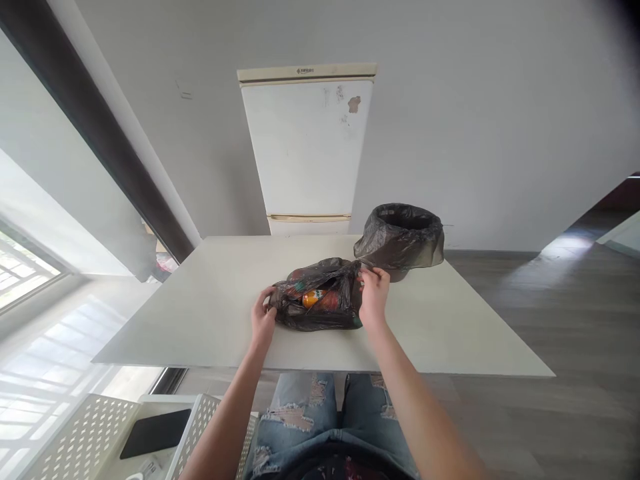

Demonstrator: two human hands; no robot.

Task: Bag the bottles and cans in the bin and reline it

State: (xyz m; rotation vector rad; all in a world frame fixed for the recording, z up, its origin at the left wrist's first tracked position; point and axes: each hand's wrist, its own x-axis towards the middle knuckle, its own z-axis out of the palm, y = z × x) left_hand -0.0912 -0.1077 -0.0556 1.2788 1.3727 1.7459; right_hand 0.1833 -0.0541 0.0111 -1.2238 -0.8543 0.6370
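A thin black plastic bag (320, 322) lies on the white table in front of me, its mouth partly spread. Through the gap shows an orange bottle (313, 298), with reddish and green things dimly visible through the film. My left hand (263, 313) grips the bag's left edge, fingers curled over the plastic. At the upper right side of the bag, my right hand (374, 293) pinches its rim between thumb and fingers. Behind my right hand stands a bin (399, 274) lined with another black bag (400, 240), its opening facing up.
The white table (225, 267) has its near edge just before my legs. A white fridge (310, 147) stands against the grey wall behind it. Down at the left is a white perforated basket (90, 433) with a dark flat object (156, 432) inside.
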